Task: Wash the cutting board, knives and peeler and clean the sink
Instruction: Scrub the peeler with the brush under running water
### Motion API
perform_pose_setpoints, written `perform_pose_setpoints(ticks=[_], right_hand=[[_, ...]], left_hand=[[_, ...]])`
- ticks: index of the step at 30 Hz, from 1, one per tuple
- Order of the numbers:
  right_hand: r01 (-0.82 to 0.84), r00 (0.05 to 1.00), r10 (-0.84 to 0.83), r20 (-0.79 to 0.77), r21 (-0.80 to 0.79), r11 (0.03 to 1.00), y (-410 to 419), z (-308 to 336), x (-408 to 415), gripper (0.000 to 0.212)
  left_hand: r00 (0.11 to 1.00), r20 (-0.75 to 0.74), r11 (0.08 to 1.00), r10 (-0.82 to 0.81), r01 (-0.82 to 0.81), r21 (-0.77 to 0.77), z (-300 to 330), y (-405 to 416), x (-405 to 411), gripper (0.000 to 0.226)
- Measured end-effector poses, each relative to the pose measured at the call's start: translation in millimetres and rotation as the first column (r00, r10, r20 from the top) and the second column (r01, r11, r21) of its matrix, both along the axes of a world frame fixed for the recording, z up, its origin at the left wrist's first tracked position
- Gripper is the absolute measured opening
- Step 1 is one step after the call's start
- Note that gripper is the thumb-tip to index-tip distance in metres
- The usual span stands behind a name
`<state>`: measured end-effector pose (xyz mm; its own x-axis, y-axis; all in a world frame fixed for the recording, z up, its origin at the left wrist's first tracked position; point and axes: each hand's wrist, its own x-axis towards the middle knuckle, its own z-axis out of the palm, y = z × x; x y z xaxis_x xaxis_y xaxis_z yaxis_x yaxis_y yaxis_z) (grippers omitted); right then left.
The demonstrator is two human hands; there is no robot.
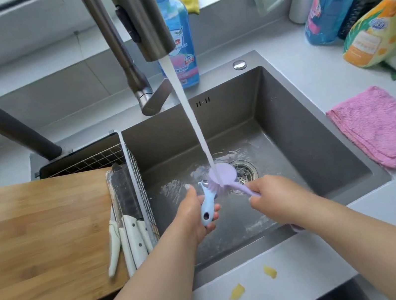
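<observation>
My left hand point(194, 214) grips a light blue peeler point(207, 207) by its handle over the grey sink point(323, 155). My right hand point(271, 194) grips the handle of a lilac dish brush point(222, 176), whose bristles touch the peeler's head. Water point(192, 124) runs from the faucet point(141, 20) onto the brush. A wooden cutting board point(39, 244) lies across the counter at the left. Several white-handled knives point(130, 239) rest between the board and a wire basket point(139, 180).
A blue soap bottle point(178, 40) stands behind the sink. A pink cloth point(384, 126) lies on the right counter, with spray bottles point(376, 31) behind it. Yellow peel scraps point(253, 283) lie on the front ledge. The drain strainer point(243, 171) sits mid-sink.
</observation>
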<state>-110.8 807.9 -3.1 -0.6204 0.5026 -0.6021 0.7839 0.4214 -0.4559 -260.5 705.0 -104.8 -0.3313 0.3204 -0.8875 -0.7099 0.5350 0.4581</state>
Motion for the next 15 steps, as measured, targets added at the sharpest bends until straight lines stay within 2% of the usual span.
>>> perform_pose_setpoints(ticks=[4, 9, 12, 15], right_hand=[[-0.115, 0.993, 0.116, 0.011, -0.071, 0.991, -5, 13, 5, 0.015], [-0.037, 0.999, 0.038, 0.017, -0.036, 0.999, -1, 9, 0, 0.016], [-0.08, 0.996, 0.083, 0.017, -0.129, 0.988, -5, 15, 0, 0.016], [-0.046, 0.999, 0.047, 0.014, -0.059, 0.997, -1, 12, -3, 0.019]], left_hand=[[0.999, 0.045, 1.0, 0.03, -0.03, -0.003, 6, -2, 1, 0.086], [0.996, 0.087, 0.999, -0.01, 0.005, 0.05, 7, -2, 3, 0.097], [0.992, 0.11, 0.997, 0.061, -0.066, 0.038, 3, -3, 3, 0.089], [0.989, 0.135, 0.995, 0.056, -0.066, 0.077, 4, -4, 3, 0.079]])
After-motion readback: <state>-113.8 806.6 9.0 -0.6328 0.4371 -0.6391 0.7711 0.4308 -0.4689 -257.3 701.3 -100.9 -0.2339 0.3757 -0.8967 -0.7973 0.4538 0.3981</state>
